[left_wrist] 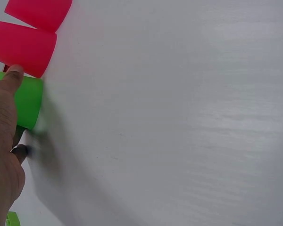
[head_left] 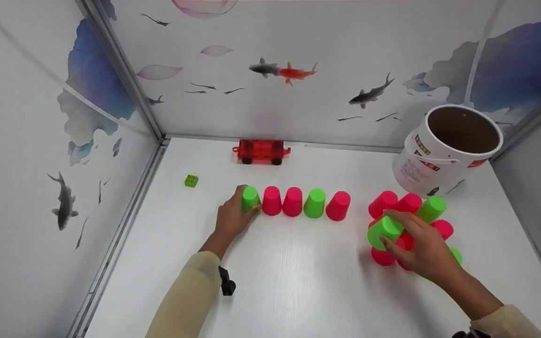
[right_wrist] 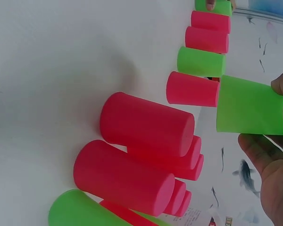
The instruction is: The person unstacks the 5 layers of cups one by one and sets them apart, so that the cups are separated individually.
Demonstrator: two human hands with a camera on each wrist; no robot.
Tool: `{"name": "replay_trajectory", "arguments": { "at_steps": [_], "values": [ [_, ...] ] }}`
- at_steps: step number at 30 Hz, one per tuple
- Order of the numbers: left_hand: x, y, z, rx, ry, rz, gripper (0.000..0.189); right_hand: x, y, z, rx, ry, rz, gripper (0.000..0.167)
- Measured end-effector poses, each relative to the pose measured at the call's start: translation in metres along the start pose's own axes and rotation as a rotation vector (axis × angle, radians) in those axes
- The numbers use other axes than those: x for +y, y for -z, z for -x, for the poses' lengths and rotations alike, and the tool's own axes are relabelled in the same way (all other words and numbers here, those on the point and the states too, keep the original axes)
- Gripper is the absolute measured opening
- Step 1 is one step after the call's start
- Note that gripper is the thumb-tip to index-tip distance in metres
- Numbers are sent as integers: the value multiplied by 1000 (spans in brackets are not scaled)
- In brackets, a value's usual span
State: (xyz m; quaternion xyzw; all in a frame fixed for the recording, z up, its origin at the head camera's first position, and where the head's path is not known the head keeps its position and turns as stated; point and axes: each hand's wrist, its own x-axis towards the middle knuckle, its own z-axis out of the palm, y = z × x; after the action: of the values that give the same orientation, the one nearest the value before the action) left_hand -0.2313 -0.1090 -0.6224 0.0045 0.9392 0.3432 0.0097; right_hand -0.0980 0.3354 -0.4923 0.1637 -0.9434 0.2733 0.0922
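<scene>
My left hand (head_left: 233, 216) grips a green cup (head_left: 250, 197) at the left end of a row of upturned cups. Beside it in the row stand two pink cups (head_left: 272, 201), a green cup (head_left: 315, 203) and another pink cup (head_left: 338, 205). In the left wrist view the thumb lies along the gripped green cup (left_wrist: 30, 101), close to its pink neighbour (left_wrist: 26, 47). My right hand (head_left: 423, 244) holds a green cup (head_left: 385, 233) by its sides, raised over a cluster of pink and green cups (head_left: 383, 203). The right wrist view shows this green cup (right_wrist: 250, 106) between thumb and fingers.
A white bucket (head_left: 421, 173) stands behind the cluster at the back right. Near the back wall sits a red toy wagon (head_left: 261, 151), with a small green block (head_left: 191, 180) to its left. Printed panels with fish wall in the white table (head_left: 289, 281).
</scene>
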Motion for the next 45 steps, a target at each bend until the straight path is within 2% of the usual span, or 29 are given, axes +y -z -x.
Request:
{"name": "replay_trajectory", "arguments": {
  "at_steps": [5,11,18,26,34,41,45],
  "values": [
    [0,0,0,-6,6,2,71,1,-2,14,-33,-2,12,86],
    [0,0,0,16,-15,-2,69,2,-5,27,-6,48,46,84],
    [-1,-2,1,7,2,3,71,6,-13,40,-23,15,46,86],
    [-2,-2,1,10,-2,11,70,20,-27,60,14,40,76,89],
    [0,-1,1,1,5,17,70,27,-34,71,26,45,112,87],
    [-1,0,2,24,-36,5,67,34,-43,80,6,48,121,85],
    [-1,1,2,9,-27,18,67,38,-47,84,-37,11,131,84]
  ]
}}
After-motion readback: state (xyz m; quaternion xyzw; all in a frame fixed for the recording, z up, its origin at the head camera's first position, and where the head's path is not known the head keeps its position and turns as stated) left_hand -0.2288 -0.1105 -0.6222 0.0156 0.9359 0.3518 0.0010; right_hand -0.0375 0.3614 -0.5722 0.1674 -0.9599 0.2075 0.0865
